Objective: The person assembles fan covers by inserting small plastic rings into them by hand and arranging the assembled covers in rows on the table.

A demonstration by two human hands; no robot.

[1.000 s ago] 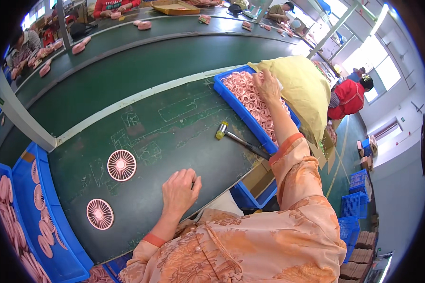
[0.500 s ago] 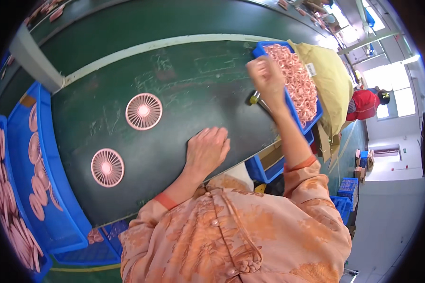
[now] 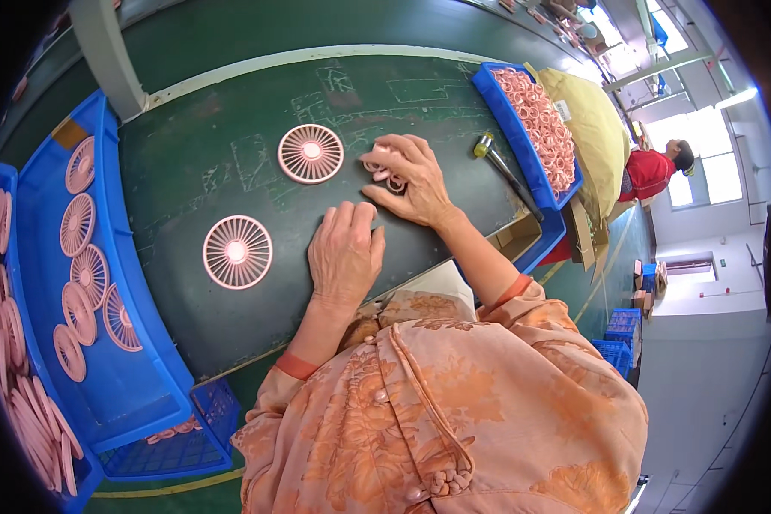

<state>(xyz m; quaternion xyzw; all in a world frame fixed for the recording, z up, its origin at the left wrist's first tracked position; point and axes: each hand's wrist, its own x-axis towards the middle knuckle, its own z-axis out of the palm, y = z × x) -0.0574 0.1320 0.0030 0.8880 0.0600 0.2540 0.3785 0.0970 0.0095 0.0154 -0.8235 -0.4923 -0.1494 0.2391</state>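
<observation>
My right hand (image 3: 418, 182) is closed around several small pink rings (image 3: 385, 168), just above the dark green tabletop (image 3: 274, 317). Beside it on the left, my left hand (image 3: 344, 255) rests on the table with curled fingers; its palm side is hidden. Two round pink fan grilles lie flat on the table. The farther grille (image 3: 311, 154) is left of my right hand, and the nearer grille (image 3: 237, 252) lies left of my left hand.
A blue tray (image 3: 507, 111) of pink rings stands at the right, a small hammer (image 3: 507, 171) beside it. Behind it is a yellowish sack (image 3: 587, 128). Blue bins (image 3: 137, 343) with pink grilles line the left. A person in red (image 3: 649, 171) is farther off.
My right hand has come left from the ring tray to the middle of the table, bringing pink rings. My left hand remains on the table with curled fingers. The view has shifted.
</observation>
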